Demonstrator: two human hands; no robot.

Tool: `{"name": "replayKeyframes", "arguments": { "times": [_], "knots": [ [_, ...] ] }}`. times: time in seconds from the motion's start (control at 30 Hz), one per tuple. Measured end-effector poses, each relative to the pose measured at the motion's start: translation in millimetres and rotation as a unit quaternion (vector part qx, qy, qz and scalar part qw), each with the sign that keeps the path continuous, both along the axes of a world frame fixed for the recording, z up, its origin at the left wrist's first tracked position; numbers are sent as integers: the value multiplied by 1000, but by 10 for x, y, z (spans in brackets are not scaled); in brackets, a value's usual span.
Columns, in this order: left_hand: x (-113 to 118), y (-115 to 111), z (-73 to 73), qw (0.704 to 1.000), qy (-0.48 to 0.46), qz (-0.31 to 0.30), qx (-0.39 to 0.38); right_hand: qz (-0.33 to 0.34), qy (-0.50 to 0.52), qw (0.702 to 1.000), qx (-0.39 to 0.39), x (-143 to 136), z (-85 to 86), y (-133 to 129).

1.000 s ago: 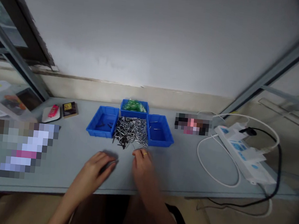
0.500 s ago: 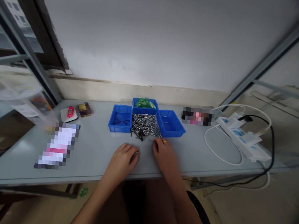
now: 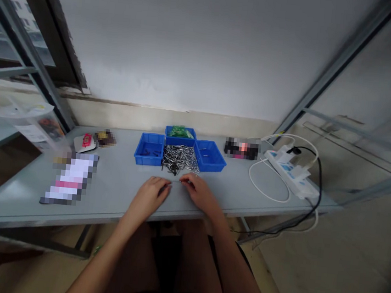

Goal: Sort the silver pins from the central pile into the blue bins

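My left hand (image 3: 149,196) rests low over the desk, its thumb and fingers pinched together. Facing it, my right hand (image 3: 198,192) has its fingers curled in a pinch too. A faint thin sliver shows between the two sets of fingertips, too small to name. Just beyond my hands lies a pile of thin silver metal pieces (image 3: 181,156), like screws or rivets, with some dark ones at its front. Around the pile stand a left blue bin (image 3: 148,161) with a few dark pieces, a right blue bin (image 3: 210,167) with a few thin pieces, and a back blue bin (image 3: 180,141) holding green packets.
On the left of the desk (image 3: 115,185) are a blurred-out flat item (image 3: 71,176), a white dish-like item with a red object (image 3: 86,141), and a clear plastic container (image 3: 36,126). A white power strip (image 3: 291,176) with looping cables lies on the right.
My hands have come closer together, their fingertips now almost meeting in front of the pile. The whole view has shifted slightly, so the desk items appear further left.
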State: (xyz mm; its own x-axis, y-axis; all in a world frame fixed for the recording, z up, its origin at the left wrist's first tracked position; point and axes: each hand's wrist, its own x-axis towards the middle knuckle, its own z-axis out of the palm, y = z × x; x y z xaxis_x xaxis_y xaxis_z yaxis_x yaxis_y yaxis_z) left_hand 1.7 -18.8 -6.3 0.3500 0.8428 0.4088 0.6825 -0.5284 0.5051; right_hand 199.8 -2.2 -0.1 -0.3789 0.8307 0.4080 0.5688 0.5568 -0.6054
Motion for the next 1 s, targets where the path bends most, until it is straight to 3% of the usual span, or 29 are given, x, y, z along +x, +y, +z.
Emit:
{"name": "replayKeyframes", "arguments": {
  "times": [0.13, 0.3, 0.4, 0.5, 0.7, 1.0],
  "knots": [
    [-14, 0, 10, 999, -24, -20, -26, 40, 5, 999, 16, 9, 11, -19],
    [-2, -11, 26, 998, -49, 29, -25, 68, 3, 997, 22, 11, -33, 10],
    [0, -10, 26, 999, -29, 5, -21, 74, 5, 997, 13, 9, -55, 24],
    [-8, 0, 14, 1000, -10, -17, -18, 69, 12, 998, 6, 0, -56, 15],
    [-1, 1, 35, 1000, -24, 4, -8, 26, 5, 999, 18, -20, -21, -17],
    [-2, -13, 60, 998, -60, 6, -23, 33, -29, 998, 43, -24, -62, 15]
  ]
}}
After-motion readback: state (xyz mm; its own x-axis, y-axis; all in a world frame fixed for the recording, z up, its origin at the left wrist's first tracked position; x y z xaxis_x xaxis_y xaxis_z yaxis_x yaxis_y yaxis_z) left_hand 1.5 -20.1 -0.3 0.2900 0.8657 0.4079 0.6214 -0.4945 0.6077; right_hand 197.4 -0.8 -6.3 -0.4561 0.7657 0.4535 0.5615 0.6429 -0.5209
